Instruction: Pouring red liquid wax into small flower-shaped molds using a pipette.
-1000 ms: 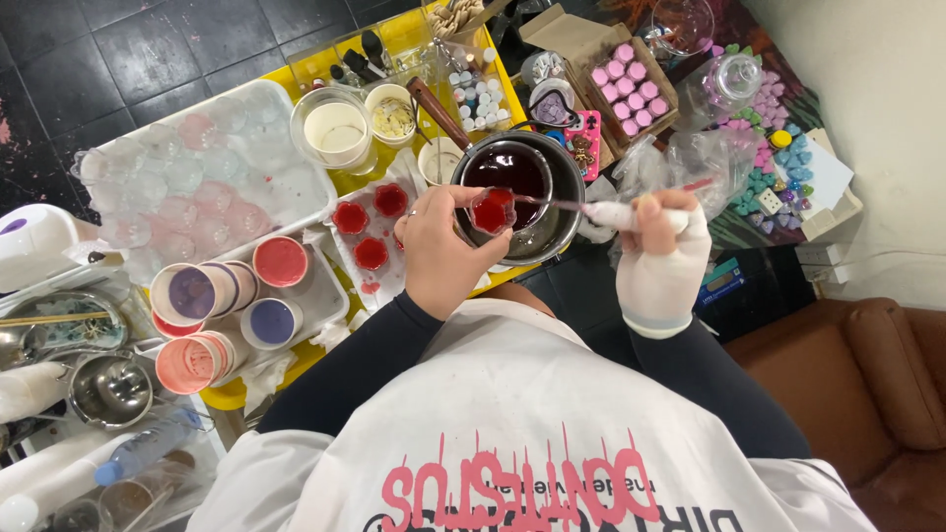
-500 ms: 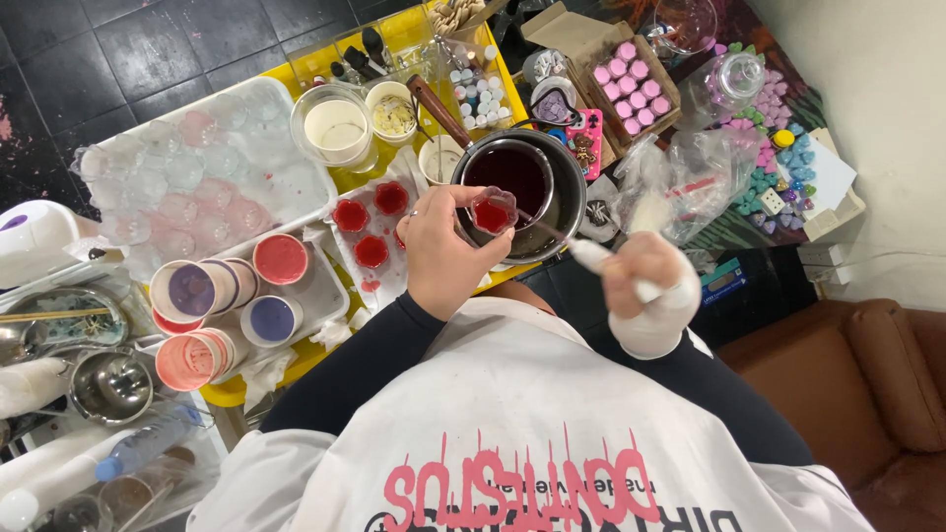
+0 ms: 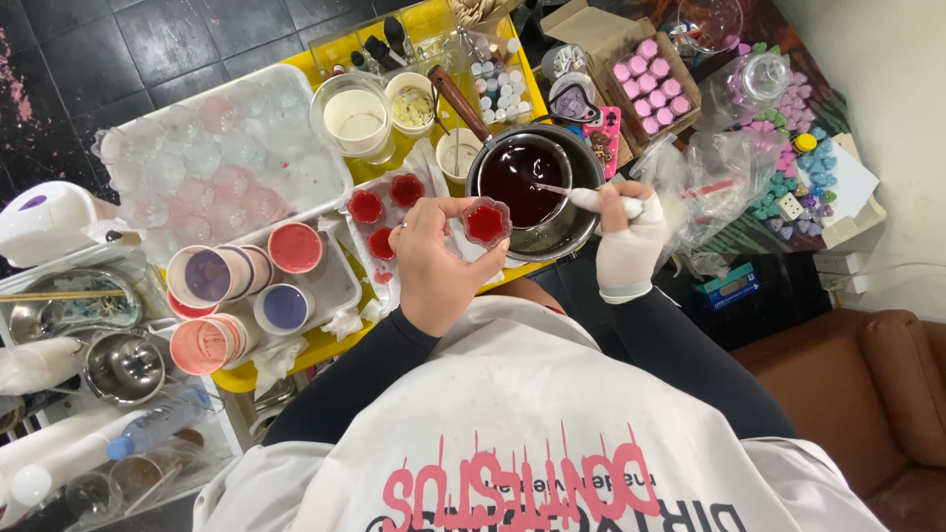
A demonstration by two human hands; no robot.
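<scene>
The pot [image 3: 537, 187] of dark red liquid sits just beyond both hands, on the yellow table [image 3: 424, 25]. A second ago the right hand [image 3: 627, 236] had the dropper [image 3: 589, 199] over the small cup; half a second ago it had drawn back toward the body. Now it has swung forward again, and the dropper's tip reaches into the pot's liquid. The thumb and fingers of this gloved hand are pinched around the dropper's white bulb. That reads as a refill: the cup has taken one dose and more liquid is being drawn.

The left hand [image 3: 434, 258] has slid slightly toward the body, off the pot's rim. Its fingertips are curled and pinch the flower-shaped cup [image 3: 485, 223], which is level, filled with bright red and just short of the pot's near edge.

Left of that hand, three filled red cups [image 3: 379, 212] stand on white paper; beyond them is a clear tray [image 3: 212, 163] of empties.
</scene>
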